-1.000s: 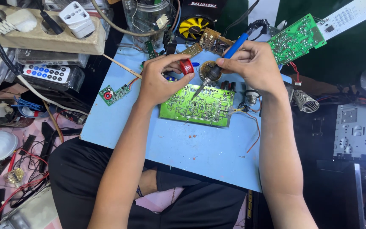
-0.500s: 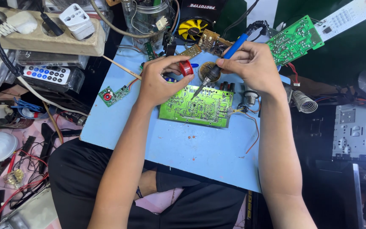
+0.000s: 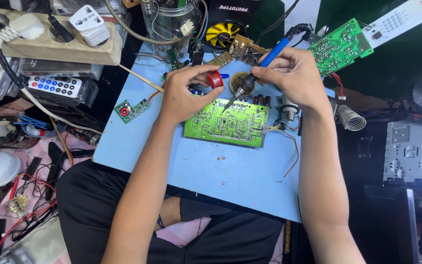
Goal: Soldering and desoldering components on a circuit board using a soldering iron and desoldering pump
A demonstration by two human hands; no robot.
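Your right hand (image 3: 296, 73) was pinched around the blue-handled soldering iron (image 3: 257, 69), held like a pen. Its long axis ran from the cable end at upper right down to the tip at lower left, and that tip sat at or just above the upper middle of the green circuit board (image 3: 225, 123); whether it touched is too fine to tell. The board lay flat on the blue bench (image 3: 221, 168), its long side running left to right, just below both hands. Your left hand (image 3: 184, 95) was curled shut on a small red solder spool (image 3: 215, 79), just left of the iron's tip and nearer the board's left half. Compared with half a second earlier, hands, iron and board kept nearly the same places.
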